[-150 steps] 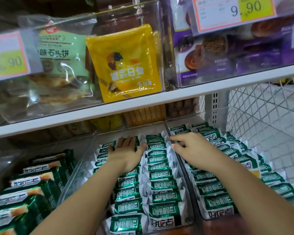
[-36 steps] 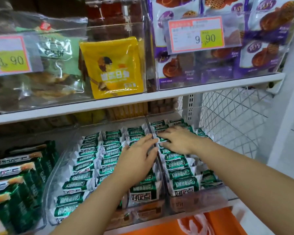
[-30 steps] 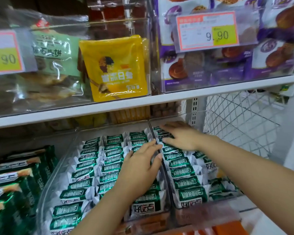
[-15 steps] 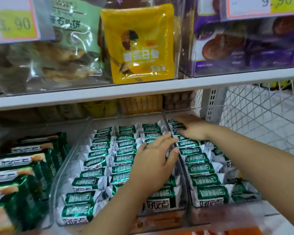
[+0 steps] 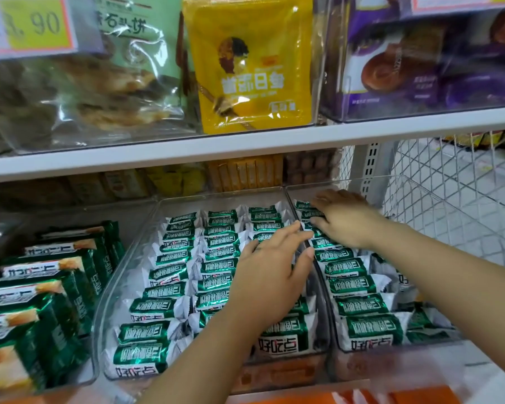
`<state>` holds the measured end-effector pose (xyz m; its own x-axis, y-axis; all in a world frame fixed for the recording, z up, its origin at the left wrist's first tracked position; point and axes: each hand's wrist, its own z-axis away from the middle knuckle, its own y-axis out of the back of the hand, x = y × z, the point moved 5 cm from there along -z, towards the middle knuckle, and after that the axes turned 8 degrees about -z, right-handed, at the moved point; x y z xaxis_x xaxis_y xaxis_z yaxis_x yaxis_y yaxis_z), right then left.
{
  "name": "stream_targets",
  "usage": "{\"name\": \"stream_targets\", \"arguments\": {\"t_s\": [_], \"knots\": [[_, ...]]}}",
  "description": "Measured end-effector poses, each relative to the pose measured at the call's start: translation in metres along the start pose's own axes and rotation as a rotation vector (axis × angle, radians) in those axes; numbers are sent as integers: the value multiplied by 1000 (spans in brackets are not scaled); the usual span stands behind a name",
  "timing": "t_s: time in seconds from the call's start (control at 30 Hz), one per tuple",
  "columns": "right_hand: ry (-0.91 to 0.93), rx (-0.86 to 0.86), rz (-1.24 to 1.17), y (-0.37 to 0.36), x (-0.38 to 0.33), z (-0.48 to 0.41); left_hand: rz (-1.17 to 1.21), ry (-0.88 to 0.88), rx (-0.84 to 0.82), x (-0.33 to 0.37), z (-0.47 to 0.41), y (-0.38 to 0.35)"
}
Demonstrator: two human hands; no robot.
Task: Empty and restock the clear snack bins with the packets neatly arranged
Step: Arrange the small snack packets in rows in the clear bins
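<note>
Two clear snack bins stand side by side on the lower shelf. The middle bin holds three neat rows of green-and-white packets. My left hand lies flat, fingers straight, on its right-hand row, by the wall between the bins. The right bin holds one tidy row of the same packets and looser ones to its right. My right hand presses down on the packets at the back of that row, fingers spread.
A third clear bin at the left holds larger green packs. The white upper shelf hangs close above, carrying bins with a yellow pouch and purple bags. A white wire mesh panel closes the right side. Something orange lies below.
My right hand has slid toward the back of the right bin's row. My left hand has shifted a little along the middle bin's right row. The view moved closer and lower.
</note>
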<state>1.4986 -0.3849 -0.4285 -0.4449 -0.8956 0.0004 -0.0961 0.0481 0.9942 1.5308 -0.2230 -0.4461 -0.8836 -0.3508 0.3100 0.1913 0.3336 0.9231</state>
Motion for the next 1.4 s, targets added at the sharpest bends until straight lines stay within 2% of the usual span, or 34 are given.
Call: {"name": "stream_targets", "arguments": {"t_s": [0.17,0.3,0.4,0.5,0.57,0.6,0.7,0.8,0.9,1.1,1.27,1.4], "knots": [[47,-295,-15,-13,-8,17,-2,7,8,0,0,-1],[6,-310,-45,-14,-12,10,-7,12,1,1,0,-1],[-9,-185,-299,2,-6,19,-23,2,-18,1,1,2],[-137,92,-600,30,34,50,-18,24,-25,1,-2,9],[-211,154,-665,37,63,73,-79,33,9,7,-9,17],[-228,93,-662,35,72,84,-113,24,25,13,-14,21],[-223,-237,-736,10,83,111,-184,-12,-26,41,-32,23],[-154,-316,-790,2,89,126,-308,-61,-154,59,-61,10],[-104,-229,-696,-6,93,123,-359,-54,-267,63,-98,-12],[10,-90,-628,-21,87,112,-223,-48,-396,65,-146,-43],[75,39,-611,-21,82,123,-308,-173,-433,69,-143,-52],[43,95,-559,-24,81,124,-336,-192,-375,69,-141,-46]]}}
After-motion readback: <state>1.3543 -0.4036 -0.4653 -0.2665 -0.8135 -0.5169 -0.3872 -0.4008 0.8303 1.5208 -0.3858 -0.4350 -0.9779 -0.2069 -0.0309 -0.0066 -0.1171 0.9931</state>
